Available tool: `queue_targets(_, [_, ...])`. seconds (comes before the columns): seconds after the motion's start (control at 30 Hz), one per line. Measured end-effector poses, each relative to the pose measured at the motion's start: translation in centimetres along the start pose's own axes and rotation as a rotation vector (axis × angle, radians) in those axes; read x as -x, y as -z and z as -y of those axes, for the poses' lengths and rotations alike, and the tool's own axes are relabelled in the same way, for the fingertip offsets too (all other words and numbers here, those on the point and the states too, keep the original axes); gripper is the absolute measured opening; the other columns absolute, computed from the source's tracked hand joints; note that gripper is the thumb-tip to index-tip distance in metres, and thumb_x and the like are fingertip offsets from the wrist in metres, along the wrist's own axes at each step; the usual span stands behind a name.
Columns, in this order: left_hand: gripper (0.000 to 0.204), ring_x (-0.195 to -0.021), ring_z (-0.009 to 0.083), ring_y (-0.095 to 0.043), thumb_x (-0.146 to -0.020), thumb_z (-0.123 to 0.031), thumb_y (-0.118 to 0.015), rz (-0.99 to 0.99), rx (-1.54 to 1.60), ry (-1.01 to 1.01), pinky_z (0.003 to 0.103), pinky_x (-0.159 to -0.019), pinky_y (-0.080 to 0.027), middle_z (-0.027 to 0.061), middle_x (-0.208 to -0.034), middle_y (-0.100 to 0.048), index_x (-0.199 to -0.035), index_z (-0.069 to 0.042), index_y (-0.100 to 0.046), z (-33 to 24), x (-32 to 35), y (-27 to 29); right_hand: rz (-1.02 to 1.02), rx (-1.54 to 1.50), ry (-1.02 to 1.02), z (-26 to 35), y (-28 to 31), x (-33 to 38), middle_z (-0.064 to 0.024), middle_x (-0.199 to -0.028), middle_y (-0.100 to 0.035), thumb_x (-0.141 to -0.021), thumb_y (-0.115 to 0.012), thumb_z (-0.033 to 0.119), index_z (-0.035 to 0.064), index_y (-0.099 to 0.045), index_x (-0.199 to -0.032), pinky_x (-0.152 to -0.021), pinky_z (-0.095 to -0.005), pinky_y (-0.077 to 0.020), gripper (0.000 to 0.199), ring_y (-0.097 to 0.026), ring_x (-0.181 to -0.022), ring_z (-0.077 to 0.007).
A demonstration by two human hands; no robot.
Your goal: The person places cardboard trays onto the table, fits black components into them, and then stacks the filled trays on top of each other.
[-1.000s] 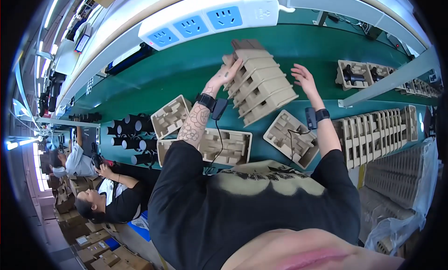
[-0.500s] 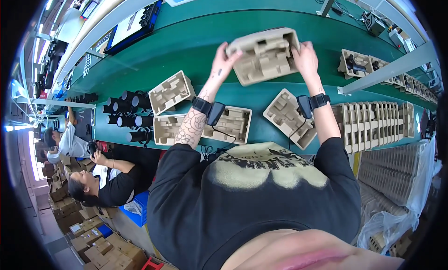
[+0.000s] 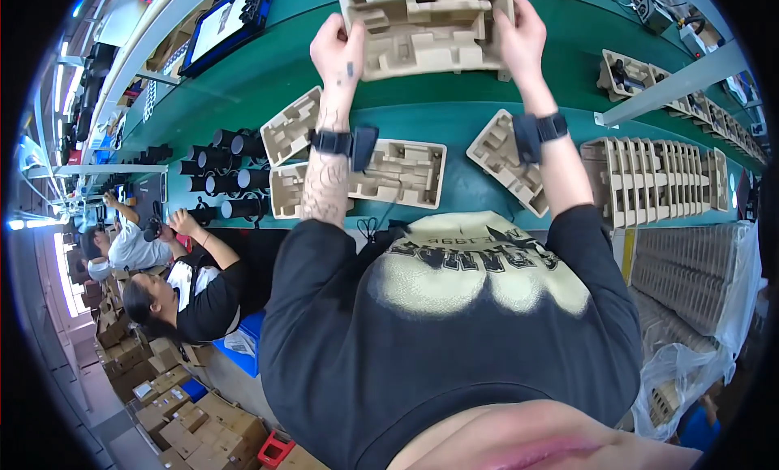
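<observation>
A tan molded pulp tray (image 3: 430,40) is held up over the far part of the green bench. My left hand (image 3: 337,49) grips its left end, the thumb pressed on the inner side. At the opposite end my right hand (image 3: 522,36) is closed on the rim. The tray's molded hollows face me, and no item shows in them. Nearer to me on the bench lie similar trays: a tilted one (image 3: 294,127) on the left, another (image 3: 406,174) partly behind my left forearm, and a slanted one (image 3: 501,157) beneath my right wrist.
Black cylindrical items (image 3: 221,157) stand grouped at the left. Nested pulp trays (image 3: 657,182) line the right side, and a row of trays holding dark parts (image 3: 629,74) runs behind a metal post (image 3: 677,88). Two people work at the left, the nearer one (image 3: 191,295) beside cardboard boxes (image 3: 203,429).
Both hands have carried the pulp tray farther away and slightly left, turning it more level with its hollows toward me. My view has shifted a little; the bench trays look unmoved.
</observation>
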State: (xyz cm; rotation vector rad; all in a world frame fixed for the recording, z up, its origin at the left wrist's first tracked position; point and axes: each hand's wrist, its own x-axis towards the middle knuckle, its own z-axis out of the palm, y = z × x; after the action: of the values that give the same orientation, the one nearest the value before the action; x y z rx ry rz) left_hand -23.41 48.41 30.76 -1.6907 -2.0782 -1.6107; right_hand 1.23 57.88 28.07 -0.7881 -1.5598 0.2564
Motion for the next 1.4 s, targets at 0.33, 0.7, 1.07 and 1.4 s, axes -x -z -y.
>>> queue_targets(0.33, [0.02, -0.084, 0.0131, -0.062, -0.078, -0.007, -0.063, -0.063, 0.171, -0.029, 0.027, -0.076, -0.048, 0.008, -0.09, -0.067, -0.096, 0.0, -0.065, 0.0, 5.5, 4.7, 0.207, -0.066, -0.165, 2.9, -1.3, 0.6, -0.0171, -0.104, -0.064, -0.08, -0.06, 0.005, 0.0027, -0.06, -0.116, -0.083, -0.0343, -0.0492, 0.035, -0.063, -0.091, -0.031])
queue_targets(0.7, [0.019, -0.075, 0.0122, -0.059, -0.081, -0.011, -0.064, -0.078, 0.357, 0.004, 0.027, -0.07, -0.048, 0.009, -0.083, -0.066, -0.098, -0.002, -0.064, 2.3, 9.3, 7.6, 0.164, -0.15, -0.395, 9.4, 0.7, 6.5, -0.0089, -0.096, -0.065, -0.077, -0.06, -0.002, 0.0038, -0.062, -0.115, -0.077, -0.0267, -0.0483, 0.038, -0.062, -0.081, -0.0185])
queue_targets(1.07, [0.031, -0.067, 0.0183, -0.06, -0.092, -0.029, -0.053, 0.533, 0.06, 0.443, 0.032, -0.062, -0.047, 0.0094, -0.069, -0.057, -0.098, -0.001, -0.063, -5.6, 12.6, 3.2, 0.826, -0.267, -0.168, 10.7, 0.7, 12.7, -0.0159, -0.13, -0.044, -0.071, -0.068, 0.009, 0.0061, -0.05, -0.128, -0.093, -0.0369, -0.0451, 0.06, -0.05, -0.114, -0.028])
queue_targets(1.4, [0.027, -0.069, 0.0284, -0.062, -0.093, -0.026, -0.053, 0.581, 0.107, 0.281, 0.036, -0.063, -0.046, 0.0164, -0.074, -0.063, -0.089, -0.001, -0.063, 0.1, 13.4, -0.8, 0.946, 0.24, 0.169, 7.2, 6.0, 9.2, -0.019, -0.148, -0.019, -0.057, -0.081, 0.023, 0.0128, -0.03, -0.142, -0.112, -0.0533, -0.0206, 0.1, -0.02, -0.136, -0.0427])
